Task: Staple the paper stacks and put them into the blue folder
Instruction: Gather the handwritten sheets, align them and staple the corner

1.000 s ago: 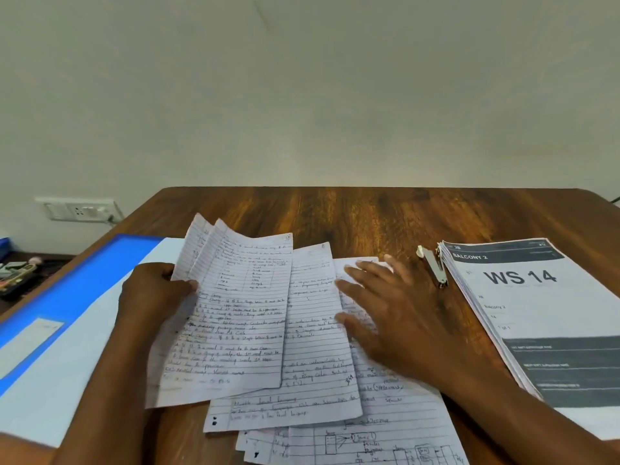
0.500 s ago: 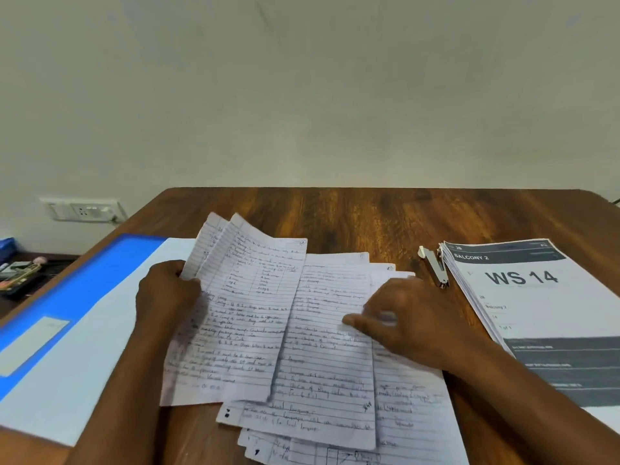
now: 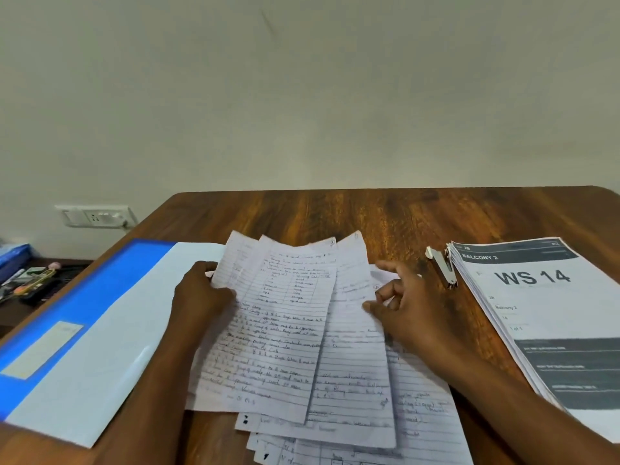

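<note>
Several handwritten lined sheets (image 3: 278,330) are fanned out in the middle of the wooden table. My left hand (image 3: 201,297) grips the left edge of the top sheets and lifts them off the table. My right hand (image 3: 406,310) pinches the right edge of another lined sheet (image 3: 355,347) just under them. The open blue folder (image 3: 84,313) lies at the left with a white sheet over its right half. A small silver stapler (image 3: 443,268) lies at the right, beside a thick printed stack marked "WS 14" (image 3: 543,317).
The wooden table (image 3: 385,216) runs back to a plain wall. A wall socket (image 3: 94,216) sits at the left. Beyond the table's left edge, a lower surface holds pens and small items (image 3: 30,280).
My right hand has gone from lying flat on the lower sheets to pinching one sheet's edge and sliding it left under the top sheets. My left hand has shifted right with its sheets.
</note>
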### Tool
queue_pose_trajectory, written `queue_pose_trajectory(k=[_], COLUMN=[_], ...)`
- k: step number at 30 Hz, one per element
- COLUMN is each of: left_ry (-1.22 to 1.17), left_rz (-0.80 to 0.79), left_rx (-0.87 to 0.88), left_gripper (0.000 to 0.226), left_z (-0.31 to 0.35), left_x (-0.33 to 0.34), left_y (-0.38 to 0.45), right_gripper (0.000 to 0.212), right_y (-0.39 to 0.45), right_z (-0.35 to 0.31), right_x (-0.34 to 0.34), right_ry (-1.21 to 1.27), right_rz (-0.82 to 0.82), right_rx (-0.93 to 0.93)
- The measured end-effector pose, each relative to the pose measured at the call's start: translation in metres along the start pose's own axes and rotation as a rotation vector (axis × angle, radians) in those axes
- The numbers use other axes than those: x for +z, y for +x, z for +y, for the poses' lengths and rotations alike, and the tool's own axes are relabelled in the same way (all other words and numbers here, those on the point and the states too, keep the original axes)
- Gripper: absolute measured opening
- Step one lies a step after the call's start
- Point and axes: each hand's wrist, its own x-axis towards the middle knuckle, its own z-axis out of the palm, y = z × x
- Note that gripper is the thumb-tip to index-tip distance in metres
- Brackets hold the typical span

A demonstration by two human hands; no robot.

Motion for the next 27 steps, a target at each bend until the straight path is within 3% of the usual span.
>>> queue_pose_trajectory(k=[5,7,11,15,18,27], left_ry=[0.081,0.140,0.307,0.568,0.686,0.572], left_rz=[0.004,0.010,0.069,0.137,0.147,0.104], left_rx=[0.040,0.077,0.166,0.214,0.229,0.178], left_gripper=[0.098,0.095,0.066,0.070,0.087,0.096], left_z=[-0.004,-0.008,-0.012,-0.012,-0.009,-0.001], left_x=[0.008,0.012,0.017,0.026,0.034,0.041], left_y=[0.000,0.005,0.013,0.007,0.000,0.001], right_gripper=[0.028,0.026,0.019,0.012,0.011,0.004], right_y=[0.014,0.022,0.035,0.037,0.035,0.033], right_z=[0.005,0.010,0.016,0.014,0.013,0.011], right_x=[-0.038,-0.060,-0.093,-0.107,-0.114,-0.120], right_ry=[0.060,0.114,0.325,0.404,0.426,0.467], right_rz=[0.152,0.195,0.195,0.198,0.209,0.151], right_rx=[0.028,0.071,0.283,0.374,0.394,0.404])
